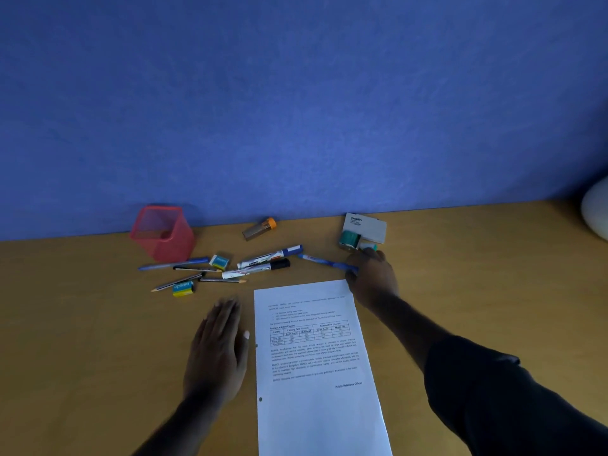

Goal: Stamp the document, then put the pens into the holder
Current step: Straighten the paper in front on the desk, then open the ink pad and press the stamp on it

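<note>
Document (316,357): flat on table (98,324), near edge out of frame.
Left hand (217,350): fingers spread, flat beside the left margin.
Right hand (371,278): at the top-right corner; grip indeterminate.
Pens (263,261): scattered beyond the top edge.
Holder (163,233): against wall (296,93).

Printed document (316,350) flat; green stamp (351,240) far right; pens (263,262) scattered beside red holder (163,233).

Two bare forearms are seen. The right arm is covered above the elbow by a dark, short sleeve (487,386). The left hand (217,353) and right hand (371,281) are ungloved; no rings are visible.
</note>
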Tool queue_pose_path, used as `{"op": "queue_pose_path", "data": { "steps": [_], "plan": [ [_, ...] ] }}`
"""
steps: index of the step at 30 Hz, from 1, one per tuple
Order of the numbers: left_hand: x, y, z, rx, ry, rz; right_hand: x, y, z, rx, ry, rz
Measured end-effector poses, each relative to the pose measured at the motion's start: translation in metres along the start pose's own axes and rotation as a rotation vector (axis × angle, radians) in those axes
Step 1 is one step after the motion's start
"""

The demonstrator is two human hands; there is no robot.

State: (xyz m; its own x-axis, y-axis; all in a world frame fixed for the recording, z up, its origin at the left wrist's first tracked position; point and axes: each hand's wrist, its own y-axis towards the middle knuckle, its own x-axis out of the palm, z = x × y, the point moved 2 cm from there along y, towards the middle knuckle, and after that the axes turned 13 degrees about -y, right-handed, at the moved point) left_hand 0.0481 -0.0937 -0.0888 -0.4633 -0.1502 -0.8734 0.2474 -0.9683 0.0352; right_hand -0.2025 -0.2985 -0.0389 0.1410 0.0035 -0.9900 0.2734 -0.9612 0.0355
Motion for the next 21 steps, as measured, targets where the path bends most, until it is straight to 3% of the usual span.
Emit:
{"op": "queue_pose_path", "data": {
  "steps": [2,5,8,12,21],
  "plan": [
    [-0.001,0.0,0.002,0.0,0.0,0.003,-0.004,0.009,0.002,0.02,0.046,0.073],
    [-0.002,0.0,0.004,0.017,-0.011,0.019,-0.012,0.033,0.019,0.203,0.173,0.14],
    [-0.003,0.0,0.004,0.013,-0.003,0.02,-0.019,0.061,0.037,0.309,0.14,-0.023],
    [-0.003,0.001,0.004,0.015,-0.002,0.017,-0.02,0.084,0.044,0.094,-0.017,-0.21],
    [-0.004,0.001,0.006,-0.002,-0.007,0.001,-0.016,0.102,0.072,-0.193,-0.032,-0.338]
  ]
}}
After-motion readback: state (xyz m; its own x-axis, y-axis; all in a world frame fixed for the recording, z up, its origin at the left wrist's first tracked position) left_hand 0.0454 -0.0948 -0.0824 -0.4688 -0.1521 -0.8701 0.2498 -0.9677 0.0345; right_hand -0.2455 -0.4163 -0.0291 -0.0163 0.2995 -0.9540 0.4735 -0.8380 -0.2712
